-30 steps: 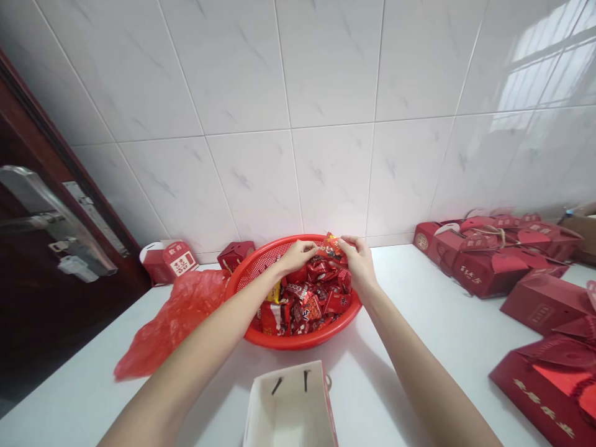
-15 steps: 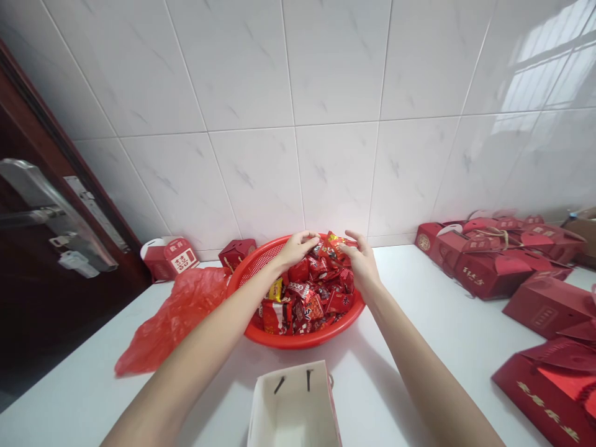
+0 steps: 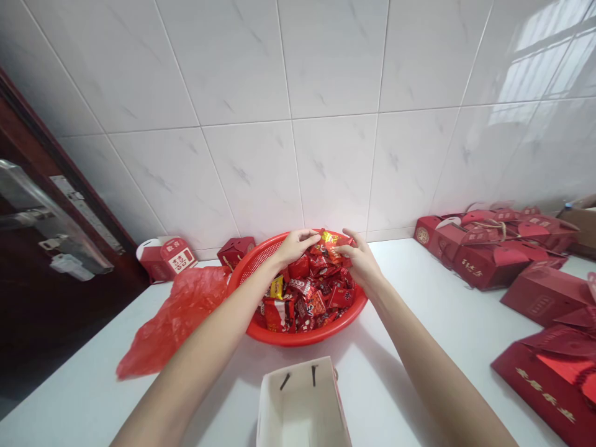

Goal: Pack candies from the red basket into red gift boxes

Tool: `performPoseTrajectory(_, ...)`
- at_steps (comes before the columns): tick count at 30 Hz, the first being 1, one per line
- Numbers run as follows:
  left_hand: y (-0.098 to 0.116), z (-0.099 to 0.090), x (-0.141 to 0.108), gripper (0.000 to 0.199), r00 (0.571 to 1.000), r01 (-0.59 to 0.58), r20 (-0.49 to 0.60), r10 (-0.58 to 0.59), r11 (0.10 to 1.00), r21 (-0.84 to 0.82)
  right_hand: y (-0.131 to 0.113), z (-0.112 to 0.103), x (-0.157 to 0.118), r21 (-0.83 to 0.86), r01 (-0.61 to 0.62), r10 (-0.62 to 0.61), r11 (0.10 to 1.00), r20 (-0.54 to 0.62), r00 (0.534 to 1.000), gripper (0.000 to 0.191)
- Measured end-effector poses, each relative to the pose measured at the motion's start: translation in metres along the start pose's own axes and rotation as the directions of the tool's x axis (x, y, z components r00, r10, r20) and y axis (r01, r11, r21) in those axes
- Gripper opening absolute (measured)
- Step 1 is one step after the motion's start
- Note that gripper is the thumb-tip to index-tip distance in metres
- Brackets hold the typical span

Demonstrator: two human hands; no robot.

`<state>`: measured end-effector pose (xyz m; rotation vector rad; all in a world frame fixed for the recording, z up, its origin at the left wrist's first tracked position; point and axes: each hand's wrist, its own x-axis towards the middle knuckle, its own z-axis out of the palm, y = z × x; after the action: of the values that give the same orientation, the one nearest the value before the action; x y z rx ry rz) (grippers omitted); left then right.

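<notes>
A red plastic basket [image 3: 298, 340] on the white table holds many small wrapped sweets [image 3: 311, 304], mostly red. My left hand [image 3: 298, 244] is over its far side, fingers stretched out with the thumb close to them; no sweet shows in its grasp. Across from it, my right hand [image 3: 363, 257] reaches in at the far right rim with its fingers apart. Its fingertips touch a red-and-gold sweet packet [image 3: 330, 239] that lies between the two hands. Nearer to me stands an open-topped box [image 3: 302, 403] with a pale inside and two dark cord ends on its back wall.
A crumpled red plastic bag [image 3: 179, 316] lies left of the basket. Two small red boxes, one a printed box [image 3: 167, 257], stand by the wall. Several folded red gift boxes [image 3: 493, 261] line the right side. A dark door [image 3: 51, 267] with a metal handle is at the far left.
Both hands have stayed over the basket's far side with small finger movements. The red-and-gold packet between them has turned and shifted slightly left. The view has moved a little.
</notes>
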<state>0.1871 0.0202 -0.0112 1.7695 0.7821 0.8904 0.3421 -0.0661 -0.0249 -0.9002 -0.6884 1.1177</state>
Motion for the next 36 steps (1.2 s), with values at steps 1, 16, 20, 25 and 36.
performPoseTrajectory(1, 0.0, -0.001, 0.0, 0.051, 1.0, 0.002, -0.008, -0.002, 1.0, 0.003, 0.0, 0.0, 0.001, 0.01, -0.013, 0.013, 1.0, -0.006, 1.0, 0.06)
performPoseTrajectory(16, 0.005, -0.003, 0.001, 0.05, 0.985, -0.012, -0.173, -0.016, 0.987, -0.158, -0.004, 0.0, 0.001, 0.0, -0.01, 0.01, 1.0, -0.154, 0.988, 0.041)
performPoseTrajectory(20, 0.002, -0.002, 0.002, 0.05, 0.986, -0.038, -0.166, 0.031, 0.999, -0.039, -0.005, 0.003, -0.003, 0.001, -0.038, 0.038, 0.999, -0.1, 0.994, 0.036)
performPoseTrajectory(25, 0.004, 0.0, 0.002, 0.052, 0.998, -0.033, -0.053, 0.039, 0.994, 0.109, -0.007, 0.002, -0.005, -0.081, -0.101, 0.102, 0.992, 0.01, 0.995, 0.032)
performPoseTrajectory(36, 0.057, 0.017, -0.057, 0.047, 0.992, -0.041, -0.093, 0.082, 0.924, 0.38, -0.023, 0.007, -0.032, -0.234, 0.018, 0.073, 0.972, 0.375, 0.924, 0.033)
